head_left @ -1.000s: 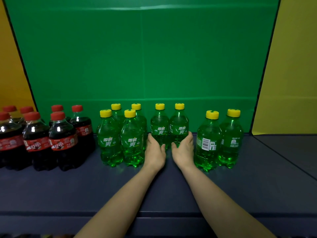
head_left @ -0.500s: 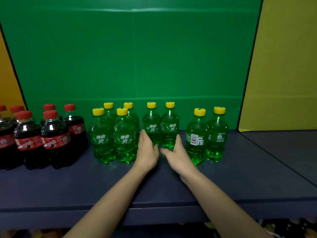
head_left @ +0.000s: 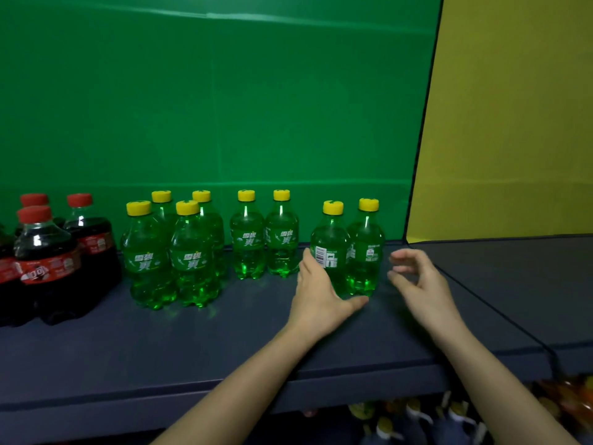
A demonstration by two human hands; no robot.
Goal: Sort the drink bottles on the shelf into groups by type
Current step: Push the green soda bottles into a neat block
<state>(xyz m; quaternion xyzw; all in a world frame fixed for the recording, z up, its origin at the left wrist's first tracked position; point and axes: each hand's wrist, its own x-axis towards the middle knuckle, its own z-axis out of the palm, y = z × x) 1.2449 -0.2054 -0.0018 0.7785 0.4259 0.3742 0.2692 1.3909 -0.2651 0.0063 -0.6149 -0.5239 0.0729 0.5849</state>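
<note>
Farthest left of the fingers stand the cola bottles [head_left: 48, 261], dark with red caps and red labels. Nearer are four green bottles [head_left: 189, 252] in a tight cluster, clear green plastic with yellow caps and white lettering, then a middle pair [head_left: 248, 242] of the same kind just left of the fingertips. The left hand [head_left: 317, 293] lays its straight fingers [head_left: 309, 261] against the left side of the barcode bottle [head_left: 330, 248], thumb spread wide along its base. The neighbour bottle [head_left: 367, 245] touches it on the right. Beyond, the right hand [head_left: 417, 277] hovers apart from both, fingers [head_left: 404, 258] loosely curled and holding nothing. All stand upright on the dark shelf [head_left: 160, 348].
</note>
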